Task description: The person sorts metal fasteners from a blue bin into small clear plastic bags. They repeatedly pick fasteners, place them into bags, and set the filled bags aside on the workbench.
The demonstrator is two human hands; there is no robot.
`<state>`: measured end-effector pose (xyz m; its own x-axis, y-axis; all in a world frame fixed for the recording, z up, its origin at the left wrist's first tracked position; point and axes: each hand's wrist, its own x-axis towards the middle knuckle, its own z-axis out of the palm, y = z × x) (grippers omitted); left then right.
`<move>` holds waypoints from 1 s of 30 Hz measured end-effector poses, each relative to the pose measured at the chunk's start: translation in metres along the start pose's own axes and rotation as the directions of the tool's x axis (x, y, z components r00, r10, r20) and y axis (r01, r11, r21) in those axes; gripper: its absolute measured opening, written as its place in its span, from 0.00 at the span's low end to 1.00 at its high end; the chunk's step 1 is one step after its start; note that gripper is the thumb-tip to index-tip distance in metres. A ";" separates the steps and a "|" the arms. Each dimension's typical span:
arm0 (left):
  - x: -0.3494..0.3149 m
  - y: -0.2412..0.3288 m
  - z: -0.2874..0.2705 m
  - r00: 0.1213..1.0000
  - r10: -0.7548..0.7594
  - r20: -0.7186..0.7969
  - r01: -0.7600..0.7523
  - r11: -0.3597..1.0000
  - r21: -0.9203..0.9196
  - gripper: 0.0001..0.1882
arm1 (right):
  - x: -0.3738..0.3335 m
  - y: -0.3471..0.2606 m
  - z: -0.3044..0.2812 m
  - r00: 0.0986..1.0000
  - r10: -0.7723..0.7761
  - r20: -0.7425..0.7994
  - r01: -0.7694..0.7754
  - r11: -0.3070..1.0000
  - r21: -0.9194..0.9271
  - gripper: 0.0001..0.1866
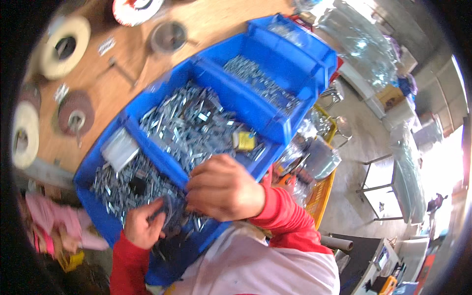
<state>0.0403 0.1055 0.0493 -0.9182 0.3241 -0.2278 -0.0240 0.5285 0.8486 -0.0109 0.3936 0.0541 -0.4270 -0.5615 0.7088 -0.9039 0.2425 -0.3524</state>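
My left hand (142, 226) pinches a clear plastic bag (173, 212) at its edge, over the near blue bin (91, 204). My right hand (223, 189) hangs beside the bag's top with its fingers curled together; whatever they hold is hidden. Small grey metal pieces (110, 189) fill the near bin, and a stack of clear plastic bags (120, 150) lies on them. Longer shiny metal strips (179, 120) are heaped in the middle blue bin, along with a yellow-labelled item (244, 141).
Further blue bins (295, 93) continue away to the right, one with small metal parts (260, 81). Tape rolls (64, 46) and abrasive discs (76, 113) lie on the wooden table (110, 73). A yellow crate (322, 196) stands right. Another person in pink (56, 221) is at far left.
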 end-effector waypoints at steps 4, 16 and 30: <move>0.006 -0.008 0.007 0.998 -0.035 0.057 0.041 0.994 -0.102 0.22 | -0.050 0.086 -0.099 0.785 0.415 -0.459 -0.528 0.837 -0.145 0.03; 0.012 -0.029 -0.004 0.979 -0.201 -0.045 0.191 0.967 -0.167 0.25 | -0.164 0.312 -0.129 0.261 0.951 0.166 -0.684 0.304 -0.663 0.38; 0.013 -0.028 -0.005 0.984 -0.180 -0.013 0.176 0.973 -0.147 0.22 | -0.169 0.262 -0.139 0.240 0.965 -0.105 -0.564 0.227 0.794 0.22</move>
<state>0.0271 0.0910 0.0245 -0.9040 0.2133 -0.3706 -0.2432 0.4562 0.8560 -0.1793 0.6616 -0.0733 -0.9775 0.1827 -0.1057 0.0565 -0.2561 -0.9650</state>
